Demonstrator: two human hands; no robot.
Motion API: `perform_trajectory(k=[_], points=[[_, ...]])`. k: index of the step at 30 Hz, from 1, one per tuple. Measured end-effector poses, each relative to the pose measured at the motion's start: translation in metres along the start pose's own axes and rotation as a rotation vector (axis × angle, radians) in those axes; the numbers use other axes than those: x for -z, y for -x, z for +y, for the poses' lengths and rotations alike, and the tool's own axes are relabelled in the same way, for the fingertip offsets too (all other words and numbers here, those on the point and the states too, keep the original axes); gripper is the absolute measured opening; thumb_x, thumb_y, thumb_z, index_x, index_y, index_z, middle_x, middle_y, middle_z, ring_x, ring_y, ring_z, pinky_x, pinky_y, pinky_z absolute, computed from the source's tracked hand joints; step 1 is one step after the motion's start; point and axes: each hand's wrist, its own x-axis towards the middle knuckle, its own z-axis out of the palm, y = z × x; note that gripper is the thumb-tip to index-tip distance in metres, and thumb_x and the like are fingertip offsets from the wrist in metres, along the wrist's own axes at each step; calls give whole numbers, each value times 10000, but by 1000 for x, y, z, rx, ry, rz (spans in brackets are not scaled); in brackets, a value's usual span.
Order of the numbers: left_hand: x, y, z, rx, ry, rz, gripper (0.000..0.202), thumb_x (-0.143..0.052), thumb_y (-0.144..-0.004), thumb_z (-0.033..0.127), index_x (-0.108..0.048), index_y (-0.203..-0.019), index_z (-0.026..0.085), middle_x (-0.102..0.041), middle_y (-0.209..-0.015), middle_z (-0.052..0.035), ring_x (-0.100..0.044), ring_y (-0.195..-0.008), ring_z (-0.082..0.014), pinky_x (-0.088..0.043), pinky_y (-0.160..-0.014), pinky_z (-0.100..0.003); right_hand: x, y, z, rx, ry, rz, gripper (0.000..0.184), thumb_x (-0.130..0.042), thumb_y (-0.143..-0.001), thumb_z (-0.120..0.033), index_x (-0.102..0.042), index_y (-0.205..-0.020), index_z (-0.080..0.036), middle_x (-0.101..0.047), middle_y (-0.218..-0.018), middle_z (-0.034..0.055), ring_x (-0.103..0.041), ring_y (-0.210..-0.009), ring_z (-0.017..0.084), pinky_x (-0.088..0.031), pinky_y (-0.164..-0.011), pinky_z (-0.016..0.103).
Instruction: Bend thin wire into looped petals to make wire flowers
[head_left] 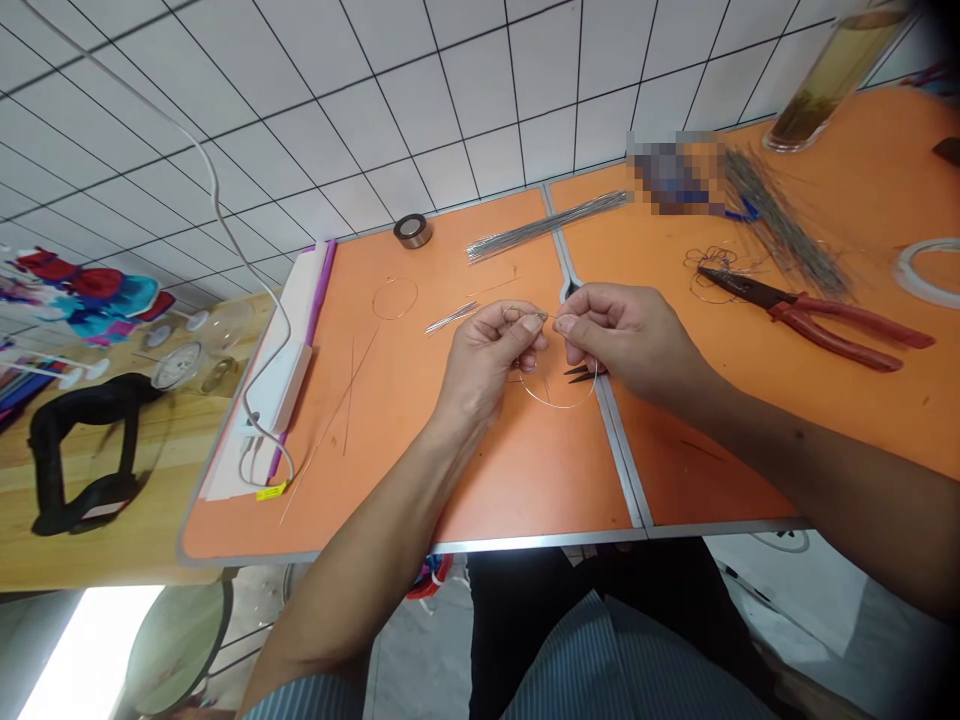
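Both my hands pinch a thin wire [559, 405] that bends in a round loop below them, above the orange table. My left hand [495, 355] is closed on one part of the wire, thumb against forefinger, with a small curl of it by the fingertips. Close beside it, my right hand [626, 325] pinches the wire from the other side. Under the right hand lies a tool with dark pointed tips [585, 374], its middle covered by the fingers. Left of my hands, a wire ring with a long tail [395, 299] and a few short wire pieces [450, 317] rest on the table.
Red-handled pliers [840, 318] lie at right, near tangled wire [712, 275] and a wire bundle [787, 225]. Another bundle [547, 226] and a tape roll [412, 231] are at the back. A glass of drink [832, 80] stands far right. A power strip [285, 390] with a cable lies left.
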Motion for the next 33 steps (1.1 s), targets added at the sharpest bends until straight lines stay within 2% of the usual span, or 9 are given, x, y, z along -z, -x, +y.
perform_trajectory(k=[6,10,13,18,21,26,29,33], points=[[-1,0,1,31,11,14,319,-981,-744,437,-767,-813,211,-659,-659,22,-524,-506,-81,-413,-492,-232,5,-6,5,-79,-71,-75,171,-819,-946,-307,-718,-836,-224,-680,-667,-7,-605,-576,138,-507,-544,266],[-3,0,3,35,-13,33,374,-987,-701,456,-704,-727,214,-615,-616,35,-462,-444,-73,-317,-423,-244,8,-10,9,-75,-80,-128,175,-824,-950,-348,-721,-873,-229,-647,-654,-26,-517,-509,111,-412,-478,249],[-3,0,2,27,-16,34,388,-974,-710,436,-663,-681,207,-619,-633,33,-469,-450,-67,-331,-431,-242,11,-13,13,-60,-81,-150,171,-824,-943,-339,-723,-868,-223,-595,-623,-42,-438,-515,99,-336,-483,243],[-2,-1,-3,-8,-21,31,305,-917,-779,372,-678,-693,204,-634,-646,30,-499,-463,-70,-371,-473,-240,13,-20,18,-176,-296,-202,126,-804,-910,-281,-738,-838,-201,-550,-614,-46,-472,-565,105,-382,-549,242],[-1,-2,-4,-11,-46,38,305,-905,-786,376,-669,-693,205,-628,-636,31,-504,-472,-73,-380,-493,-240,14,-22,19,-251,-364,-202,153,-855,-857,-299,-743,-841,-196,-542,-595,-56,-481,-525,105,-372,-527,249],[-2,-3,-6,-7,-69,35,327,-898,-775,385,-641,-678,206,-616,-633,34,-502,-478,-77,-386,-500,-240,13,-24,23,-215,-365,-199,236,-918,-840,-347,-742,-819,-191,-490,-559,-75,-432,-486,95,-310,-497,250],[-1,-3,-9,-3,-75,48,310,-889,-782,384,-654,-687,206,-612,-632,33,-502,-487,-77,-387,-504,-235,15,-26,25,-232,-393,-218,254,-940,-839,-359,-756,-829,-184,-491,-572,-75,-430,-494,91,-336,-494,239],[1,-6,-11,0,-64,85,326,-906,-778,393,-656,-698,199,-633,-684,29,-512,-508,-69,-397,-511,-225,19,-28,24,-293,-435,-253,235,-914,-884,-355,-784,-880,-160,-601,-663,-31,-548,-555,98,-461,-529,218]])
